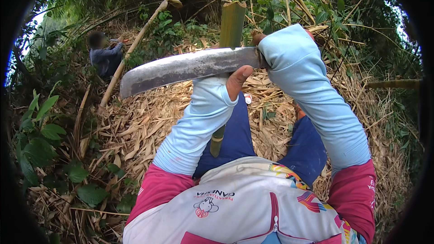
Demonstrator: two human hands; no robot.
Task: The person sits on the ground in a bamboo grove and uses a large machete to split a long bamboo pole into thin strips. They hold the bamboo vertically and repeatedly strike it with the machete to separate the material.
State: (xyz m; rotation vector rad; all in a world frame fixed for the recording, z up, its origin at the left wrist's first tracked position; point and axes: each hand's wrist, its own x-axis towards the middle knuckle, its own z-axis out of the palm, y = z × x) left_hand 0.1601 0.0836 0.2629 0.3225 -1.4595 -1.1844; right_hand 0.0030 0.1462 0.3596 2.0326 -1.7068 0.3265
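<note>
A machete [181, 68] with a wide, dark-stained steel blade lies sideways across the view, its broad tip toward the left. My right hand [282, 43], mostly covered by a light blue sleeve, is closed round its handle, which is largely hidden. Behind the blade stands a length of green bamboo [233, 25], slightly tilted. Its lower end shows beneath my left forearm, between my legs. My left hand [235, 83] is closed on the bamboo below the blade; its thumb shows, while its other fingers are hidden. The blade crosses the bamboo just above that thumb, and whether it touches is unclear.
Dry bamboo leaves and husks [149, 131] cover the ground. A long bamboo pole [135, 45] leans at the left, with a person [105, 54] sitting beyond it. Leafy plants [43, 140] grow at the near left. A cut stalk [393, 84] juts in from the right.
</note>
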